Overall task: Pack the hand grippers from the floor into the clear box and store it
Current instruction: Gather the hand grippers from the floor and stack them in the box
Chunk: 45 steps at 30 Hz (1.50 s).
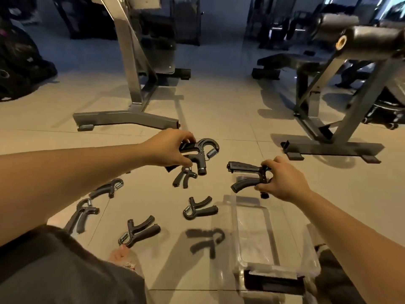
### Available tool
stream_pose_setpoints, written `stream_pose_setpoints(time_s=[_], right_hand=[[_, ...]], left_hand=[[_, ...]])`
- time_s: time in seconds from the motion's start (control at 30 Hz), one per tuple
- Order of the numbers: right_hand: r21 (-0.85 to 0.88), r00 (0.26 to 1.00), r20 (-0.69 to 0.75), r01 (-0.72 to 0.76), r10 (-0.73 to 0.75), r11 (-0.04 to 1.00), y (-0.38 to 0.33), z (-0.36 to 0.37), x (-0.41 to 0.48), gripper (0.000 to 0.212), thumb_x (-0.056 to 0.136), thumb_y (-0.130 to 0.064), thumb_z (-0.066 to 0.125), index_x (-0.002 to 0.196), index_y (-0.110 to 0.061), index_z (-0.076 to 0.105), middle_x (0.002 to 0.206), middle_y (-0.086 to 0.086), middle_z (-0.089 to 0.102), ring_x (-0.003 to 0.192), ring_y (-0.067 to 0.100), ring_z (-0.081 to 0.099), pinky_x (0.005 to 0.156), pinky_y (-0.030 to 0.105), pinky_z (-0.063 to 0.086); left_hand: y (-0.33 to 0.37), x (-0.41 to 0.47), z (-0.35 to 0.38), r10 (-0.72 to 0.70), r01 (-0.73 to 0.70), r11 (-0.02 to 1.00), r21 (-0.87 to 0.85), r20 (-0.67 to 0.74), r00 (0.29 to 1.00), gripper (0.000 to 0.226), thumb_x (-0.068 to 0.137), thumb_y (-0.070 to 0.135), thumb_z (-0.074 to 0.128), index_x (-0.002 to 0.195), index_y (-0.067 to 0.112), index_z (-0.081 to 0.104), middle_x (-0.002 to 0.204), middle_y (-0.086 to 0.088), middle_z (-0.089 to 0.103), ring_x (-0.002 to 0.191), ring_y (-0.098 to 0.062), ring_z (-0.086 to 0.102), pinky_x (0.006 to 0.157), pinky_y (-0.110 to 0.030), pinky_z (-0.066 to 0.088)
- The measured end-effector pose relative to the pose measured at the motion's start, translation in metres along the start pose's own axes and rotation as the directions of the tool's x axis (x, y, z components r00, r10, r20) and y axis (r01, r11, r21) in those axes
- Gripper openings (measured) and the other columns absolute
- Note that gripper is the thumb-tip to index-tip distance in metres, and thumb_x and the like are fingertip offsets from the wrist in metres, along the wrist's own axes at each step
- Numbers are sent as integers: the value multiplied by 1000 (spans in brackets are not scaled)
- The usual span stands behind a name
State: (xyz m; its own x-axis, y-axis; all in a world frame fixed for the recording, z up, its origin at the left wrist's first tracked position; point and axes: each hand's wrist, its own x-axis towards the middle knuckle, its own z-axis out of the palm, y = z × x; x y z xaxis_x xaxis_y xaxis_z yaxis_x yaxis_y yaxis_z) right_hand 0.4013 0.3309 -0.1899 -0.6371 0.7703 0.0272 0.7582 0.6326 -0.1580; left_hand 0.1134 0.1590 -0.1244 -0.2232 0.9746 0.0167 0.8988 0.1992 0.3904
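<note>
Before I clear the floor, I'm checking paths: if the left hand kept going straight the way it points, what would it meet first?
The left hand, holding a hand gripper, points up and right. The tiled floor ahead looks free; farther on stands the bench's base bar, though depth is unclear.

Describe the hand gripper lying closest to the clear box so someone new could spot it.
Start at the clear box on the floor, lower right. Just left of its far corner lies one hand gripper. Unlike its neighbours, its two handles point right toward the box, spring end left.
</note>
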Motion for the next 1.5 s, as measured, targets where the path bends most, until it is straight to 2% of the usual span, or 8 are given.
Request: stream_pose_setpoints(time_s=[0.1, 0.23, 0.4, 0.5, 0.77, 1.07, 1.37, 1.5], right_hand=[[-4, 996, 77, -47, 47, 999, 35, 35, 7, 80, 71, -60, 79, 139, -28, 51, 119, -5, 51, 97, 16, 57, 75, 29, 51], [-9, 981, 175, -84, 85, 996, 66, 80, 15, 77, 71, -61, 79, 137, -29, 54, 121, -4, 51, 96, 16, 58, 77, 30, 54], [-30, 939, 322, -121, 124, 992, 83, 149, 20, 66, 73, -54, 78, 128, -25, 59, 111, 0, 50, 91, 22, 60, 70, 31, 48], [-29, 921, 349, -173, 172, 985, 85, 189, 27, 58, 72, -50, 79, 122, -27, 61, 106, 0, 49, 89, 23, 60, 72, 33, 52], [28, 912, 291, -311, 290, 950, 89, 262, 50, 52, 79, -36, 79, 119, -14, 54, 115, 6, 57, 101, 27, 58, 83, 38, 53], [176, 950, 166, -293, 265, 940, 99, 289, 39, 51, 79, -33, 82, 122, -16, 59, 125, 0, 57, 108, 21, 57, 87, 34, 51], [260, 953, 124, -301, 277, 918, 93, 260, 39, 48, 85, -34, 78, 125, -14, 61, 122, -1, 60, 108, 21, 61, 90, 34, 52], [513, 944, 74, -313, 322, 799, 71, 199, 50, 28, 90, -26, 72, 115, -14, 70, 106, -2, 71, 96, 16, 68, 88, 38, 57]], left_hand=[[4, 30, 38, 38, -38, 999, 0, 40, 998, 55, 74, 38, 85, 122, 23, 62, 110, 5, 67, 93, -14, 64, 84, -34, 58], [9, 60, 87, 68, -63, 997, -46, 109, 992, 45, 78, 32, 82, 117, 23, 61, 103, 5, 67, 72, -12, 67, 64, -36, 59], [-2, 75, 147, 71, -52, 989, -138, 138, 988, 44, 77, 35, 80, 116, 25, 63, 103, 9, 68, 81, -7, 63, 69, -25, 50], [-10, 78, 168, 73, -43, 986, -162, 185, 980, 46, 76, 36, 80, 117, 26, 64, 103, 12, 69, 89, -8, 64, 81, -30, 55], [-23, 100, 181, 34, 29, 961, -276, 221, 975, 46, 73, 31, 83, 115, 30, 65, 101, 17, 71, 90, 1, 67, 84, -24, 56], [-34, 95, 187, -12, 94, 920, -381, 212, 977, 47, 72, 27, 88, 113, 34, 66, 100, 18, 71, 93, 4, 67, 78, -9, 50], [-26, 93, 179, 39, 49, 924, -378, 222, 974, 46, 72, 28, 87, 113, 32, 67, 100, 18, 71, 92, 5, 66, 78, -8, 49], [-25, 89, 169, 74, 11, 934, -358, 223, 972, 45, 71, 30, 86, 112, 33, 66, 99, 18, 71, 89, 5, 66, 75, -9, 48]])
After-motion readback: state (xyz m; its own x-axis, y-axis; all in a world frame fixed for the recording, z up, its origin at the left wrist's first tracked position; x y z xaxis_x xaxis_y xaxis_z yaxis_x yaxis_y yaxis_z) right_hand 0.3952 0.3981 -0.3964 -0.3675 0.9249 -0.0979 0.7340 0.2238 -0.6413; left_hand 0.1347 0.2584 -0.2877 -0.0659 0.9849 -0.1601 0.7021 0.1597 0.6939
